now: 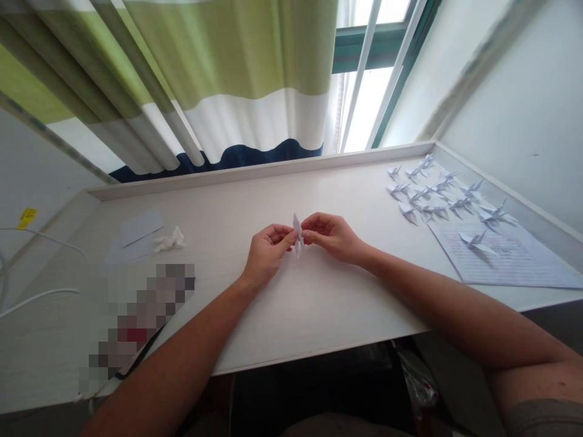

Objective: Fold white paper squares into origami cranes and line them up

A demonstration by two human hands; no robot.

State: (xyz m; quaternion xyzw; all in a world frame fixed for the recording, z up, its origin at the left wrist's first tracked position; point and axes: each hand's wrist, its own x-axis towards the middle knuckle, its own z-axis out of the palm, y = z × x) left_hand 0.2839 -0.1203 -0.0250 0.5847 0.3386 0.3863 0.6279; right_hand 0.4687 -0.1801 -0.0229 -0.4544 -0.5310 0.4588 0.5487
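Between my two hands, above the middle of the white desk (273, 321), a small folded white paper (297, 226) stands upright, narrow and pointed at the top. My left hand (269, 250) pinches its left side between thumb and fingers. From the right, the thumb and fingertips of my right hand (332, 235) close on its other side. Fine folds in the paper are too small to make out. Several finished white paper cranes (426, 193) stand in a group at the far right of the desk.
One more crane (473, 240) rests on lined, written sheets (514, 261) at the right. White paper pieces (141, 227) and a crumpled tissue (170, 240) lie at the left. A blurred-out object (141, 321) lies nearer, beside a white cable (40, 300). A raised rim (255, 172) borders the desk's back.
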